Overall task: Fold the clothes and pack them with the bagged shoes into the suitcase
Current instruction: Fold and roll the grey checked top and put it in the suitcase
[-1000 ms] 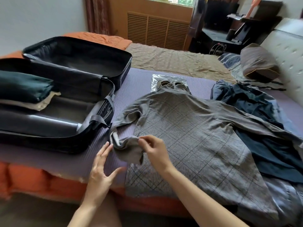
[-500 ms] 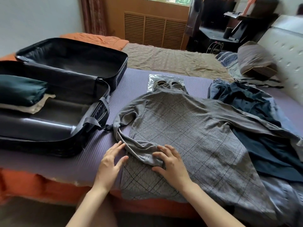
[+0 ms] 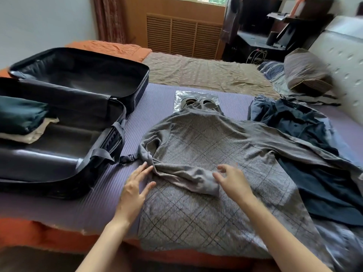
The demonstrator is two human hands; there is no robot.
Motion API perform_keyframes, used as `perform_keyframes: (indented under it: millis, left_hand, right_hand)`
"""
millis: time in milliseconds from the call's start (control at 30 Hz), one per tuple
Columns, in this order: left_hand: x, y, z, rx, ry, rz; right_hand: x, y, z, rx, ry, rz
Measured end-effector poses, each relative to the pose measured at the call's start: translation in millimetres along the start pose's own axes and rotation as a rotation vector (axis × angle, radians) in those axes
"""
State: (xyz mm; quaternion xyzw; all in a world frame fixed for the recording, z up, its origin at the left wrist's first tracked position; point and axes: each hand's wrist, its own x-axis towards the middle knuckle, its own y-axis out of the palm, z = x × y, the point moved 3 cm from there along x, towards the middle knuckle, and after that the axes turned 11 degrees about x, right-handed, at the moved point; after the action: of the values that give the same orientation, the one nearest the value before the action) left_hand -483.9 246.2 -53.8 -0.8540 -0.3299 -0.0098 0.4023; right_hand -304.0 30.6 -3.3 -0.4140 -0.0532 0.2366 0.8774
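Note:
A grey checked sweater [image 3: 206, 154] lies flat on the purple mat, its left sleeve folded across the body. My left hand [image 3: 135, 187] rests open at the sleeve's fold on the sweater's left edge. My right hand [image 3: 233, 181] hovers open just right of the sleeve's cuff, fingers spread. The collar covers part of the bagged shoes [image 3: 194, 100] behind it. A dark blue shirt [image 3: 306, 134] lies to the right, partly under the sweater's other sleeve. The open black suitcase [image 3: 82, 107] sits on the left with folded dark green clothing [image 3: 21, 114] inside.
The purple mat [image 3: 161, 99] covers the near part of the bed, over an orange cover [image 3: 15, 228]. A suitcase strap buckle [image 3: 127, 159] lies beside the sweater. A grey pillow [image 3: 306, 73] and a padded headboard [image 3: 345, 61] are at the right.
My right hand carried the left sleeve's cuff across the sweater's body, laid it down and let go. My left hand moved up to the sleeve's fold.

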Motion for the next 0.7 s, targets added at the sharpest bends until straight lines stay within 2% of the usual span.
perform_keyframes:
  millis: [67,133,233,467,567,700]
  left_hand:
    - [6.1,6.9,-0.9,0.045,0.059,0.003]
    - [15.3,13.9,0.5,0.104,0.141,0.026]
    - [31.2,21.8,8.8,0.213,0.227,0.067]
    - [70.4,9.0,23.0,0.424,0.321,0.056]
    - [87.8,2.9,18.6,0.404,0.351,-0.01]
    - [119.7,-7.1,-2.9,0.201,0.223,-0.122]
  right_hand:
    - [-7.2,6.5,-10.2,0.0,-0.093,-0.003]
    - [-15.2,16.0,-14.6,0.031,-0.211,0.067]
    - [-23.7,32.0,-23.5,-0.065,-0.335,0.14]
    - [-11.9,29.6,-35.6,-0.041,-0.508,-0.11]
    - [-4.1,18.0,-33.2,0.087,-0.475,-0.136]
    - [19.3,-12.8,-14.0,0.506,-0.23,0.028]
